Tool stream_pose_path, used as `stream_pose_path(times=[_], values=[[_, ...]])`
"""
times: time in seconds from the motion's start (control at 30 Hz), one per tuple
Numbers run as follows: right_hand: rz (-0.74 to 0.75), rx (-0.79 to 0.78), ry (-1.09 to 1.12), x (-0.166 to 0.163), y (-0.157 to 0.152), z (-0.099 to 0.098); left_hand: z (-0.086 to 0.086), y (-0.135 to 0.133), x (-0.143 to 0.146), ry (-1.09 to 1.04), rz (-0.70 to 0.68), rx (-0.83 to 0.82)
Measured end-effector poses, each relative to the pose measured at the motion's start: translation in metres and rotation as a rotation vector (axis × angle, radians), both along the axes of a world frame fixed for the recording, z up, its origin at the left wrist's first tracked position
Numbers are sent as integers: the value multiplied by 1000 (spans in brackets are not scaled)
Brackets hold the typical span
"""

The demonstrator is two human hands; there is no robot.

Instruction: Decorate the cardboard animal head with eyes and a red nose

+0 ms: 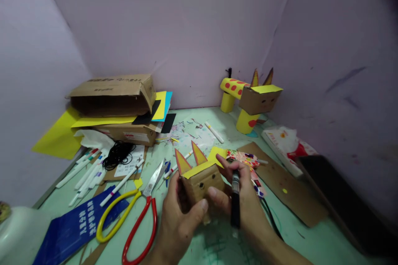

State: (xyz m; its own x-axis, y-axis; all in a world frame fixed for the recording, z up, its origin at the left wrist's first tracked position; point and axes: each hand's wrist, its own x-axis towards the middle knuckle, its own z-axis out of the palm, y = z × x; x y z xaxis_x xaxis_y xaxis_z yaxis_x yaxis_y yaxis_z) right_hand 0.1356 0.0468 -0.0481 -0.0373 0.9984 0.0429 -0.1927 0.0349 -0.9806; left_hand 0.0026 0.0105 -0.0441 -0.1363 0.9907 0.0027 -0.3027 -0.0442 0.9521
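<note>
Now | left hand [177,221] closed round the small cardboard box [203,180] just over the table [311,242], thumb on its front, likely to keep the dotted face turned to me | right hand [247,201] steadies the other side, black marker [235,201] clamped between its fingers | scissors [141,211] lie just left, within reach | spotted cardboard animal [248,99] stands by the far wall.

craft corner, scissors [137,219], marker pens [90,172], cardboard animal model [248,99], coloured paper [59,136]

Brown cardboard head [203,180] with yellow top, orange ears; black pen [235,198]; red-and-yellow scissors [133,219]; red-spotted yellow cardboard animal [245,95].
</note>
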Motion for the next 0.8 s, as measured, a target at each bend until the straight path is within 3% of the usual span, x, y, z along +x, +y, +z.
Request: stream_pose_path(times=[0.27,0.5,0.57,0.63,0.7,0.77,0.8], values=[[-2,-88,-86,-8,-5,16,-2,-5,2,162,21,-8],[-7,-68,-12,-9,-3,11,-1,-2,3,56,20,13],[-95,8,-23,-5,-2,10,0,0,2,1,18,5],[-238,159,-7,3,-4,13,0,1,0,-50,27,-14],[-283,342,7,13,-11,19,0,2,-1,-77,36,-39],[-71,479,-189,24,-23,27,0,3,-3,-83,41,-61],[0,635,-365,29,-30,30,0,3,-3,-84,38,-61]])
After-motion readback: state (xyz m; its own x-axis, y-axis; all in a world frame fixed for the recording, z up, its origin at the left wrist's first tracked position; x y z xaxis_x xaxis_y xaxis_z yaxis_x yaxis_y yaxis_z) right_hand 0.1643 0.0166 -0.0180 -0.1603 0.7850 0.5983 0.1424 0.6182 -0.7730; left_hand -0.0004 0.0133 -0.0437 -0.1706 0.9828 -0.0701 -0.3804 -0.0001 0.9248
